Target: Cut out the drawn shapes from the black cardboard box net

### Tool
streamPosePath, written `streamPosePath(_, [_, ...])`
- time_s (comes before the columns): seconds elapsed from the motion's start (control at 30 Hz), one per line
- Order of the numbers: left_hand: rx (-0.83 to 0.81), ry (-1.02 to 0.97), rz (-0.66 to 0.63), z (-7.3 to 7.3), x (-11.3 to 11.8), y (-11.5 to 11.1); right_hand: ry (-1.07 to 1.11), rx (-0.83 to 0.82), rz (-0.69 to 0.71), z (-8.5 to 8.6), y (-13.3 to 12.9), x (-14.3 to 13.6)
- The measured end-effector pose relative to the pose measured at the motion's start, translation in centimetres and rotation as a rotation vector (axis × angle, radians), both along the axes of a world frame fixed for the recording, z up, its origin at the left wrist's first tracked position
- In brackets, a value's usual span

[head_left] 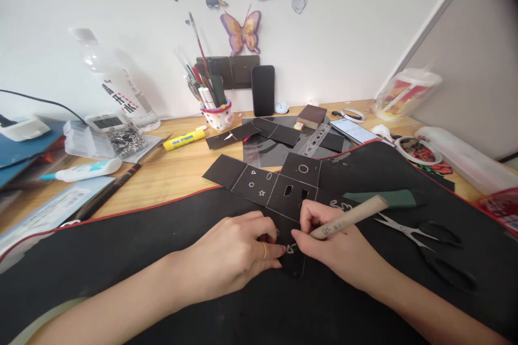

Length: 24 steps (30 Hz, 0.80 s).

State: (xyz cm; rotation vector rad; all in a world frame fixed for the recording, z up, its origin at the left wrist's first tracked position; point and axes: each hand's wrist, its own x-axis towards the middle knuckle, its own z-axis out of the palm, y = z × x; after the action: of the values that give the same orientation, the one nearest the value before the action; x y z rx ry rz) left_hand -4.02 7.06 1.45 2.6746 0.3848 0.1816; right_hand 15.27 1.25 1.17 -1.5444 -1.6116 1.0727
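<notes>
A black card cross (275, 191), marked with pale fold lines, lies on the black mat. Small outlined shapes and cut-out slots dot its panels. My left hand (240, 248), a gold ring on one finger, holds down the card's near panel with its fingers bent and close together. Between the fingers and thumb of my right hand (329, 240) is a thick beige pen-shaped tool (350, 217). Its tip is hidden by my fingers, next to a small outlined triangle on the near panel. Dark-handled scissors (408, 232) and a green tool (384, 198) lie beyond my right hand.
Behind the card are a clear stencil ruler (313, 143), black card strips (232, 136), a brown block (311, 116) and a pen cup (217, 115). A yellow glue stick (184, 140), white glue pen (83, 170) and water bottle (115, 86) are left. A phone (360, 133) lies right.
</notes>
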Motion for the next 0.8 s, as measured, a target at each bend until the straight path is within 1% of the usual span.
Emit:
streamPosePath(0.13, [0.037,-0.041,0.003,-0.57,-0.06,0.01,-0.091,0.098,0.002,-0.34,0.13,0.1])
streamPosePath(0.27, [0.103,-0.032,-0.024,-0.76,-0.17,-0.01,-0.127,0.123,0.022,-0.55,0.09,0.24])
streamPosePath(0.47, [0.14,-0.004,-0.029,-0.7,-0.07,0.08,-0.133,0.136,0.051,-0.64,0.11,0.18])
streamPosePath(0.8, [0.15,0.012,-0.034,-0.69,-0.08,0.18,-0.113,0.082,0.047,-0.25,0.32,-0.03])
